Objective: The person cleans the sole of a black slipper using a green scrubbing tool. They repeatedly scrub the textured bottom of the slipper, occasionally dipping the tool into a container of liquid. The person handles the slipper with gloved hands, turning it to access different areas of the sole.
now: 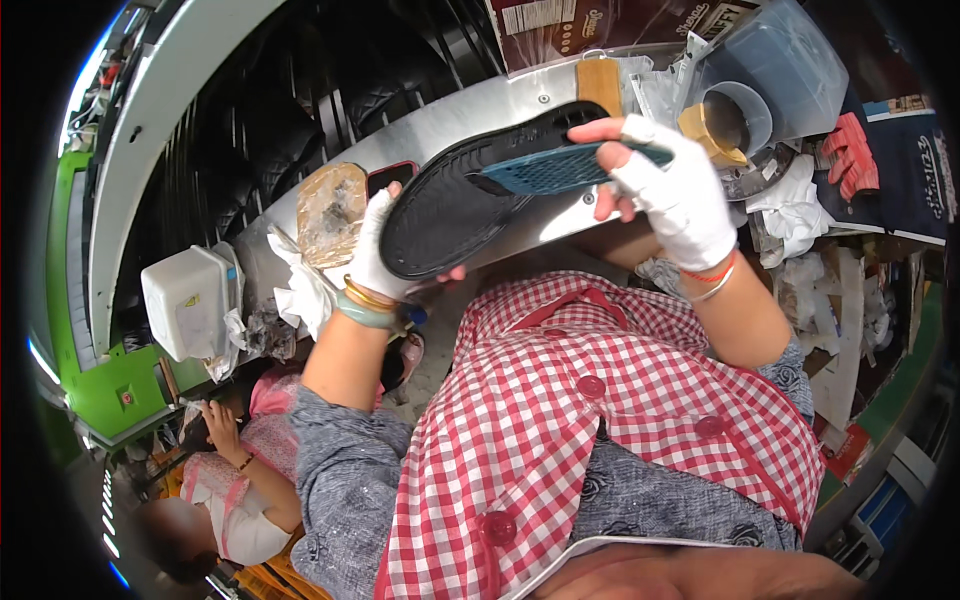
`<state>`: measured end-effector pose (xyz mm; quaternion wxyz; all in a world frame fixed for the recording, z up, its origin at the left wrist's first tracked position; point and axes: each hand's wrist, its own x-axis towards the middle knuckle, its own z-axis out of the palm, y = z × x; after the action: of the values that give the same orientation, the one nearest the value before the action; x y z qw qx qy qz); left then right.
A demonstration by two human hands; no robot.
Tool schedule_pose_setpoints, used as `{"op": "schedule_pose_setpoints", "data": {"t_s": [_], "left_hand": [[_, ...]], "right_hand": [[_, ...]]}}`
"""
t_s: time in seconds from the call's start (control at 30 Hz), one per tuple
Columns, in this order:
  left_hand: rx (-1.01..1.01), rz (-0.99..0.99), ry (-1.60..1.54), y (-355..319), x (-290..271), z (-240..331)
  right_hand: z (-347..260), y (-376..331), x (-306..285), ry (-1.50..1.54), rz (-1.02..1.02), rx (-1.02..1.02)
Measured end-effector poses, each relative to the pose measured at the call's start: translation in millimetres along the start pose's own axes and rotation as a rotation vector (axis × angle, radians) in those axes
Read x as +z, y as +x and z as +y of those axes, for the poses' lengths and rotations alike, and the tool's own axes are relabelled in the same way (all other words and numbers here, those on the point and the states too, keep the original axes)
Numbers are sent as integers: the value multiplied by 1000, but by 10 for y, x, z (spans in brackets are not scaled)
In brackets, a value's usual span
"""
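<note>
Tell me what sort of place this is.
Probably a shoe factory line. Gloved left hand and right hand hold a black shoe sole over a metal workbench beside a dark conveyor; another seated worker is alongside.

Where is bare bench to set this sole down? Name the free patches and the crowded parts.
Bare metal bench shows between the brown pad and the wooden block, above the black sole. A thin strip runs under the right hand. The right end, around the clear tub and rags, is crowded.

Left hand point(375, 255) palm hidden behind black sole point(455, 205); teal mesh insert point(560, 168) partly covered by right hand point(670, 190) fingers.
</note>
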<state>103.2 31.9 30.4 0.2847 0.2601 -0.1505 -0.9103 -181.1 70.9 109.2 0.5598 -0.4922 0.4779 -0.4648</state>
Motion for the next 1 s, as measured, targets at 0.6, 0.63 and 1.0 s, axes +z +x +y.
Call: {"op": "schedule_pose_setpoints", "data": {"t_s": [0.6,0.63,1.0], "left_hand": [[204,80,114,215,91,-322],[240,121,127,161,128,-341],[540,-306,279,719,2319,154]], "right_hand": [[332,-28,-51,-218,264,-258],[247,-86,-34,-216,327,-299],[55,-654,-533,425,1023,-872]]}}
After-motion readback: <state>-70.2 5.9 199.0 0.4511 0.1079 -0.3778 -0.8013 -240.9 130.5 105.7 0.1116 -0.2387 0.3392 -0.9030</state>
